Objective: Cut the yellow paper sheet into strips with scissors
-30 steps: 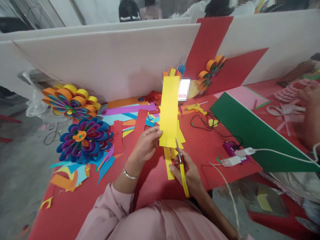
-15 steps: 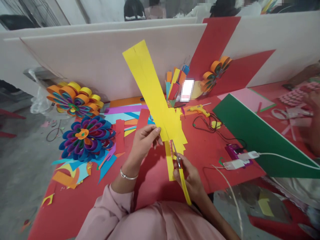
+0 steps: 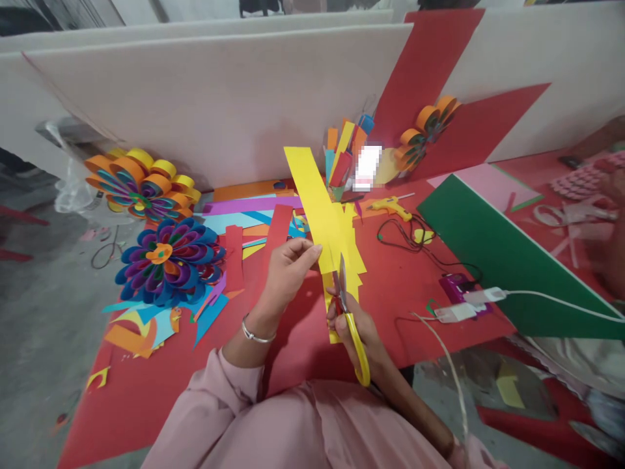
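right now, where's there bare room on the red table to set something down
The red table shows bare between the right hand and the white plugs, and at front left between the orange scrap and the left sleeve. It is crowded beyond the left hand, with overlapping paper strips, and farther left, with two paper flowers.

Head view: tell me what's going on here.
A person's left hand holds a yellow paper strip by its near end. The right hand holds yellow-handled scissors, with the blades at that end. More yellow pieces lie beneath on the red table. A blue and purple paper flower sits to the left, a glue gun to the right.
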Motion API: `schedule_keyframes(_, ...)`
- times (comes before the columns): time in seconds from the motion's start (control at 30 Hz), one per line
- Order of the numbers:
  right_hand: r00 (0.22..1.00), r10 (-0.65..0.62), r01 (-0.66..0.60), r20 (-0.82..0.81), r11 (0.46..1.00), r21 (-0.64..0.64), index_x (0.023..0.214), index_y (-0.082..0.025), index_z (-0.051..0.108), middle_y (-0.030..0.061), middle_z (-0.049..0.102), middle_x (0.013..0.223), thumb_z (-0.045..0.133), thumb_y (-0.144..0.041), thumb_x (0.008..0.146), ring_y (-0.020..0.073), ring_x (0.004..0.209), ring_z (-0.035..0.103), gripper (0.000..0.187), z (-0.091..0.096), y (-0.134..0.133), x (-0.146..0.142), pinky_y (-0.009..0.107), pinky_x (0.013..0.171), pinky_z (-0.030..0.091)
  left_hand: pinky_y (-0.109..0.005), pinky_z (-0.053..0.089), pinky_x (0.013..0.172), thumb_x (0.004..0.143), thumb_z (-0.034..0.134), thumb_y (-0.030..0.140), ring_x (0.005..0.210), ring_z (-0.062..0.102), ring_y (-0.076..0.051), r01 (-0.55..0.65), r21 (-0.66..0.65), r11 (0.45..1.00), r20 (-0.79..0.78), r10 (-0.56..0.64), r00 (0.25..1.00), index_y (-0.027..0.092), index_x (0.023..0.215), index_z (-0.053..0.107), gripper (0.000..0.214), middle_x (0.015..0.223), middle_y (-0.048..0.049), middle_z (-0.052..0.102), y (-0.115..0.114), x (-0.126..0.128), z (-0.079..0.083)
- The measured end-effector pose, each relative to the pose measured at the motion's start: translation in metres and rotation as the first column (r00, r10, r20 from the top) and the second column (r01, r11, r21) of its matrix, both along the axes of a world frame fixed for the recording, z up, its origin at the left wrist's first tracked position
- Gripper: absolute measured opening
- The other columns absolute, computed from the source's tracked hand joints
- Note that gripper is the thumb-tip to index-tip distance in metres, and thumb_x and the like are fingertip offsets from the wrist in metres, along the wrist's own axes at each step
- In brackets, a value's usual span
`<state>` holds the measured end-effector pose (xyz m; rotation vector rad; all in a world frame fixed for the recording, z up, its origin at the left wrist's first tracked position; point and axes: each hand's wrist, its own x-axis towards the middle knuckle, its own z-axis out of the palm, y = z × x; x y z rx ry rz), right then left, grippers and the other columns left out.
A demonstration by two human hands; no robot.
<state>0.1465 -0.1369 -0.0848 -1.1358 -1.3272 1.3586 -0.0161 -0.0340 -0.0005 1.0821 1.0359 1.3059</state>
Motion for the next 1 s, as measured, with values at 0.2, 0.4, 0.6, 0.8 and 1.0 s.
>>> schedule_keyframes(0.2, 0.999, -0.028, 0.029, 0.016, 0.999, -0.019, 0.141, -0.027, 0.064, 0.0017, 0.060, 0.090, 0.055, -0.067, 0.098, 0.0168, 0.071, 0.056, 0.060, 0.004, 0.005, -0.002, 0.029, 0.062, 0.051, -0.024, 0.053, 0.062, 0.076, 0.087, 0.047, 0.062, 0.058, -0.012, -0.018, -0.017, 1.000, -0.028, 0.018, 0.999, 0.019, 0.066, 0.067, 0.035, 0.065, 0.0012, 0.062, 0.002, 0.002, -0.006)
schedule_keyframes(0.4, 1.000, -0.017, 0.017, 0.000, 1.000, -0.015, 0.145, -0.026, 0.061, 0.0041, 0.064, 0.095, 0.056, -0.075, 0.095, 0.0173, 0.072, 0.058, 0.070, -0.002, 0.012, -0.003, 0.029, 0.063, 0.053, -0.023, 0.046, 0.061, 0.078, 0.083, 0.039, 0.062, 0.052, -0.011, -0.027, 0.014, 1.000, -0.081, 0.028, 0.996, 0.019, 0.064, 0.068, 0.029, 0.064, 0.0016, 0.060, 0.003, 0.002, -0.006)
schedule_keyframes(0.6, 0.999, -0.032, 0.033, -0.004, 0.998, 0.061, 0.134, -0.027, 0.066, 0.0062, 0.066, 0.091, 0.056, -0.074, 0.096, 0.0213, 0.077, 0.063, 0.060, 0.002, 0.019, -0.005, 0.033, 0.067, 0.057, -0.024, 0.046, 0.064, 0.078, 0.083, 0.037, 0.065, 0.053, -0.012, -0.025, 0.034, 0.999, -0.062, 0.027, 0.998, 0.019, 0.062, 0.068, 0.028, 0.067, 0.0006, 0.062, 0.002, 0.002, -0.002)
schedule_keyframes(0.8, 1.000, -0.027, 0.026, 0.009, 0.990, 0.141, 0.142, -0.026, 0.063, 0.0090, 0.070, 0.102, 0.054, -0.072, 0.099, 0.0264, 0.096, 0.070, 0.063, 0.004, 0.021, -0.005, 0.042, 0.092, 0.059, -0.025, 0.052, 0.065, 0.076, 0.087, 0.041, 0.068, 0.057, -0.013, -0.008, 0.041, 0.999, 0.001, 0.008, 1.000, 0.019, 0.062, 0.068, 0.032, 0.071, -0.0006, 0.064, 0.003, -0.001, -0.003)
schedule_keyframes(1.0, 0.998, -0.022, 0.014, 0.051, 0.987, 0.163, 0.154, -0.026, 0.055, 0.0093, 0.071, 0.106, 0.053, -0.069, 0.101, 0.0266, 0.098, 0.070, 0.069, -0.005, 0.019, -0.004, 0.044, 0.095, 0.060, -0.025, 0.055, 0.064, 0.074, 0.089, 0.045, 0.069, 0.059, -0.013, 0.026, 0.049, 0.998, 0.005, -0.026, 1.000, 0.018, 0.061, 0.066, 0.037, 0.075, -0.0020, 0.066, 0.005, 0.000, -0.004)
